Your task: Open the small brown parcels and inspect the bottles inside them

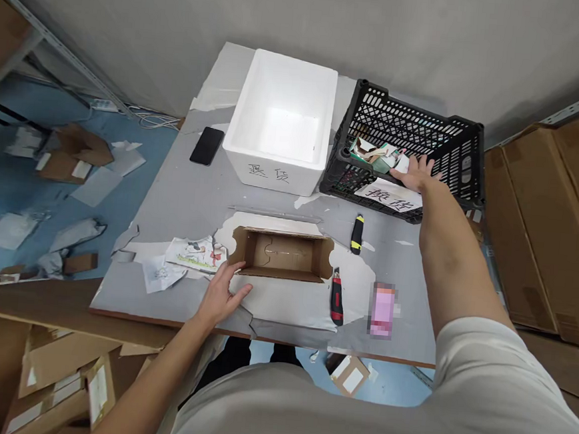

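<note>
Brown cardboard box, upright, open on top; black plastic crate beyond it to the right, upright, open, green-and-white packets heaped inside.

One bench carries one phone, one white foam box, one black crate, one open cardboard box, two utility knives and one blurred pink item; one left hand and one right hand are seen.

Soft, even light falls over my worktop, brightest on the floor inside the white foam box. My left fingers look sharp. Wide-angle bending stretches the outer edges (one pink item is blurred into coarse pixels).
</note>
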Tool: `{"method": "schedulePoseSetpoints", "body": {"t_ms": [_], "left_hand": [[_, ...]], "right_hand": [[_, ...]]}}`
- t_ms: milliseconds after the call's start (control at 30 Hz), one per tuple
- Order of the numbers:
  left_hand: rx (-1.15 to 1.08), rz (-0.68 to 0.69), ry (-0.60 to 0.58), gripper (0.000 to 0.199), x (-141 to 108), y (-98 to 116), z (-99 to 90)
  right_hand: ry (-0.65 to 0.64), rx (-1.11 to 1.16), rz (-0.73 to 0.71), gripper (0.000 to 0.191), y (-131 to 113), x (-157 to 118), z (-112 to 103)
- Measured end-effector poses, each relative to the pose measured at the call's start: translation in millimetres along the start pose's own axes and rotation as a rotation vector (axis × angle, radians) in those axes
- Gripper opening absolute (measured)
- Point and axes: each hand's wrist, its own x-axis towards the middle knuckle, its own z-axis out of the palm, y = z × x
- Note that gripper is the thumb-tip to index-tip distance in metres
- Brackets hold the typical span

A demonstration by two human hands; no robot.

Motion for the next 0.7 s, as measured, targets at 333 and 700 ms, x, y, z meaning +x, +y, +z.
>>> {"method": "schedulePoseSetpoints", "body": {"t_ms": [333, 700], "left_hand": [[-0.087, 0.131, 0.097, 0.069, -4, -13, 14.9], [-0.410, -0.288, -0.002, 0.037, 23, -51, 59.7]], "right_hand": [[0.511, 0.393, -0.238, 0.071, 12, -196, 64], [-0.044, 0.728, -0.293, 0.045, -75, -317, 242]]}}
